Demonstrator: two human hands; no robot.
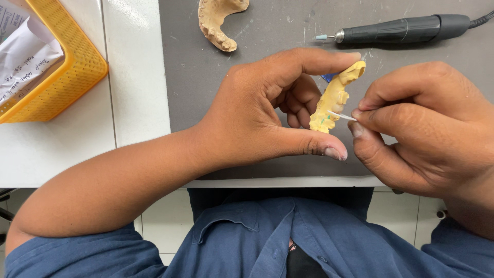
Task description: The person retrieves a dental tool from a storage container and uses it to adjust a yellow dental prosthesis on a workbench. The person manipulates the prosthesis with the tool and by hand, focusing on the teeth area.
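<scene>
Yellow mesh basket with folded papers at table left edge. Left hand: grip pinching yellow dental cast between forefinger and thumb, above grey mat. Right hand: grip pressed on thin white tool, tip touching cast. Second cast and rotary handpiece lie beyond.

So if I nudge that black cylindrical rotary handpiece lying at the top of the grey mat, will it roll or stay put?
The black cylindrical rotary handpiece looks round-bodied and lies on its side on the flat grey mat, so it would probably roll. Its cable at the right end may drag it back somewhat. It looks rigid, and the thin bit at its tip seems likely to bend or chip.
</scene>
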